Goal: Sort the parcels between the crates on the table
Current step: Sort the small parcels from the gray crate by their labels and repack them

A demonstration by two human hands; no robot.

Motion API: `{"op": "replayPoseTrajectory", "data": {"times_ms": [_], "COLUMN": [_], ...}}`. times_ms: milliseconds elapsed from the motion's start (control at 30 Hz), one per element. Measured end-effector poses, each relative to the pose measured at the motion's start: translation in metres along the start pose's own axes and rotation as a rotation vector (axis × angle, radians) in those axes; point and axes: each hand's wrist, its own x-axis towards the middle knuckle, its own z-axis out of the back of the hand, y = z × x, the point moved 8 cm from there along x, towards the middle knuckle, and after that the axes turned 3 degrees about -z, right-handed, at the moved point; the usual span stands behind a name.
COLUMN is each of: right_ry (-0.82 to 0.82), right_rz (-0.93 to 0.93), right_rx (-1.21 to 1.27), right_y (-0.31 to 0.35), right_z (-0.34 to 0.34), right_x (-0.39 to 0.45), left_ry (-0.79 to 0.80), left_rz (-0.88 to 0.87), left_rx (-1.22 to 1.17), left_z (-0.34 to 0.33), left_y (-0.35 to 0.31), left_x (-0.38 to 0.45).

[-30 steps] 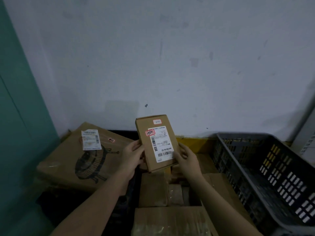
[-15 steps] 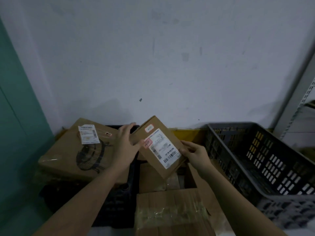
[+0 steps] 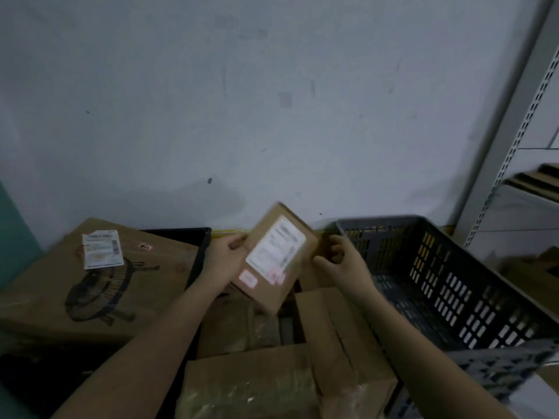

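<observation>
Large carton point(image 3: 99, 285) (fan drawing, white label) fills the left. Left hand point(image 3: 225, 260) grips the small parcel point(image 3: 276, 257), fingers clamped on its left edge; parcel tilted, blurred, label upward, held above packed boxes point(image 3: 338, 334). Right hand point(image 3: 348, 261) just beside its right edge, fingers loosely curled, apparently clear. Grey crate point(image 3: 453, 282) offers open room, right.

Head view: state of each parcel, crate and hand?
small parcel: in the air, tilted, label up, blurred
left hand: grips the small parcel's left edge
right hand: fingers curled, apparently just off the parcel
grey crate: looks empty
large box: lying flat, label up
middle boxes: packed together
</observation>
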Motion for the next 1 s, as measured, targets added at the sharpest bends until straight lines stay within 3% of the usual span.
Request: {"op": "replayPoseTrajectory", "data": {"times_ms": [67,133,233,367,500,633,833,1000], "right_ry": [0.12,0.294,0.225,0.123,0.081,-0.006,-0.023,0.0], "right_rz": [-0.092,-0.139,-0.088,-0.095,-0.145,-0.195,-0.321,-0.427], "right_rx": [0.098,0.261,0.375,0.47,0.479,0.441,0.435,0.362], "right_y": [-0.023,-0.037,-0.05,-0.076,-0.105,-0.144,-0.201,-0.249], "right_z": [-0.003,-0.011,0.013,0.067,0.125,0.173,0.182,0.176], "right_x": [0.002,0.001,0.015,0.043,0.073,0.093,0.114,0.114], "left_ry": [-0.188,-0.271,-0.325,-0.246,-0.126,-0.091,0.007,0.221], "left_rz": [0.166,0.267,0.276,0.253,0.108,0.107,0.129,0.154], "left_rx": [-0.25,-0.361,-0.451,-0.373,-0.055,0.112,0.228,0.321], "left_z": [-0.019,-0.051,-0.102,-0.157,-0.203,-0.246,-0.298,-0.334], "left_y": [0.004,0.002,-0.014,-0.033,-0.058,-0.059,-0.042,-0.027], "left_x": [-0.004,-0.01,-0.012,-0.002,-0.001,-0.004,0.001,-0.006]}}
